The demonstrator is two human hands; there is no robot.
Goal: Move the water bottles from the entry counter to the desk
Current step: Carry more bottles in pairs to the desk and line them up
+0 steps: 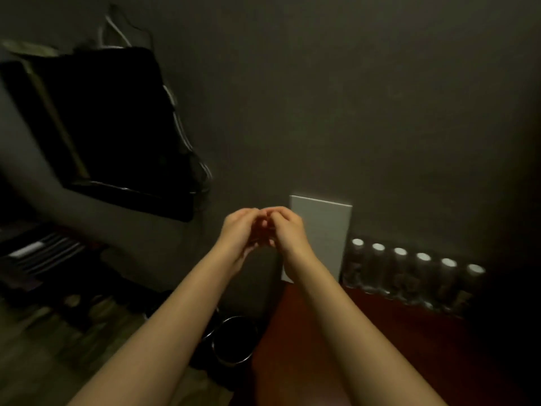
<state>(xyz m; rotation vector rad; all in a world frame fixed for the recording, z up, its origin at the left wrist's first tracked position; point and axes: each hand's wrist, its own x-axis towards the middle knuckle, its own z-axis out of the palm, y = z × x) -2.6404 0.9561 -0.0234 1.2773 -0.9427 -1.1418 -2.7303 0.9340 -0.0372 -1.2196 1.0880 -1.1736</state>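
Several clear water bottles (421,276) with white caps stand in a row against the wall, at the back of a reddish-brown counter (380,347) on the right. My left hand (238,230) and my right hand (288,228) are raised together in front of me, left of the bottles and well apart from them. Both hands have their fingers curled and the fingertips meet. I see nothing held in either hand. The room is dim and the bottles' bodies are hard to make out.
A white panel (325,230) leans on the wall just behind my hands. A dark screen (111,127) with cables hangs at the left. A round black bin (234,341) stands on the floor beside the counter's left edge.
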